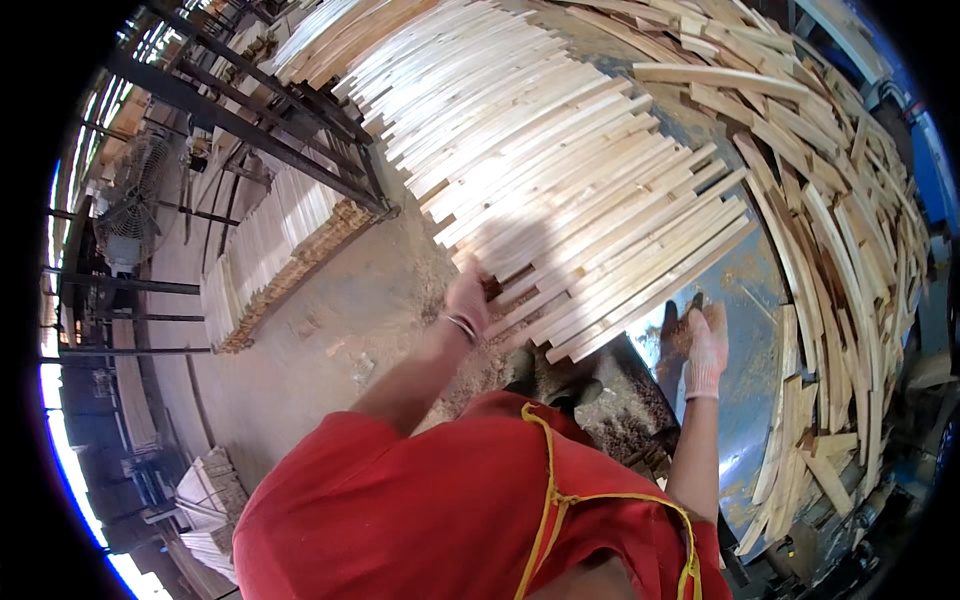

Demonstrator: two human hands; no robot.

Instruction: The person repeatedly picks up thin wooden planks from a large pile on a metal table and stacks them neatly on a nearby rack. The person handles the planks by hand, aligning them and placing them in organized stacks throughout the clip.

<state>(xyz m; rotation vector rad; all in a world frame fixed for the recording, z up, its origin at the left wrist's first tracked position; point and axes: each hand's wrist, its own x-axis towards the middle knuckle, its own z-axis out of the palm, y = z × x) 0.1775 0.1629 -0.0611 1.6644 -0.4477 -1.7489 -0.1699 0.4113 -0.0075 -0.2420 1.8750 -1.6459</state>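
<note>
A broad layer of pale wooden strips [600, 190] lies side by side in front of me, with uneven ends. My left hand [467, 303], in a light work glove, is at the near left ends of the strips. Blur hides how its fingers are set, and whether it grips a strip cannot be made out. My right hand [708, 345], in a similar glove with dark patches at the fingers, is over the grey metal tabletop [745, 400], right of the nearest strip ends. Its fingers look apart, with nothing visible in them.
A large heap of loose wooden offcuts [840, 230] runs along the right side. To the left stand a dark metal frame [250, 125], a stack of strips [275, 250] and a caged fan [130, 210]. Sawdust [630, 410] covers the floor near my shoes [575, 393].
</note>
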